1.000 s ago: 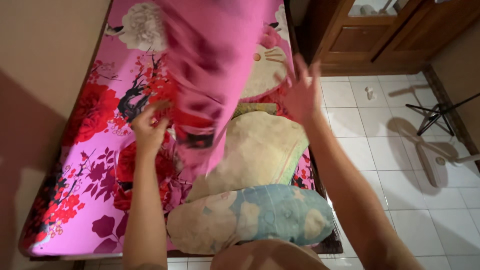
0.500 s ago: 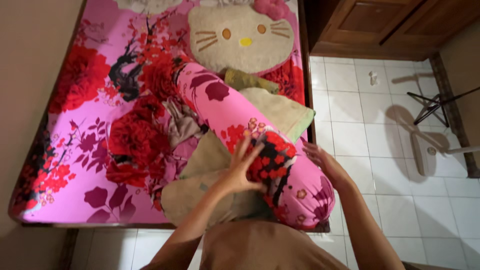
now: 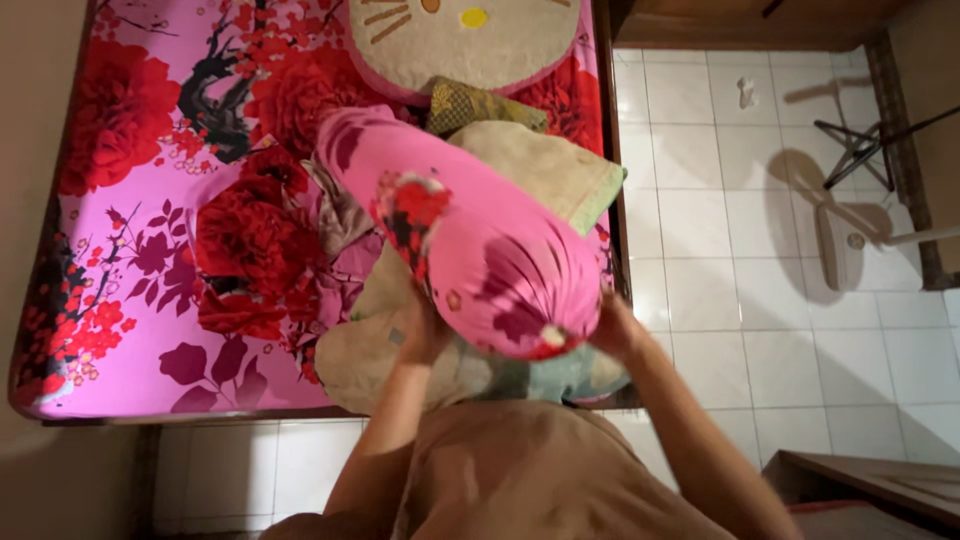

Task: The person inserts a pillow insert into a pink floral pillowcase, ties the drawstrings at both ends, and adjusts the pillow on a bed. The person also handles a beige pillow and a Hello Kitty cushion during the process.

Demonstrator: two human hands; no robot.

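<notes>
I have the pink bolster [image 3: 470,240] lifted off the bed [image 3: 110,300] now, near end up; half a second ago it lay flat. Left hand [image 3: 425,335] and right hand [image 3: 615,330] clamp its near end, over the pillows [image 3: 540,170].

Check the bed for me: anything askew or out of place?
The bedding is jumbled: pillows overlap in a heap at the mattress's right edge, and the floral sheet is bunched beside them. Both hands hold the pink bolster tilted above.
</notes>
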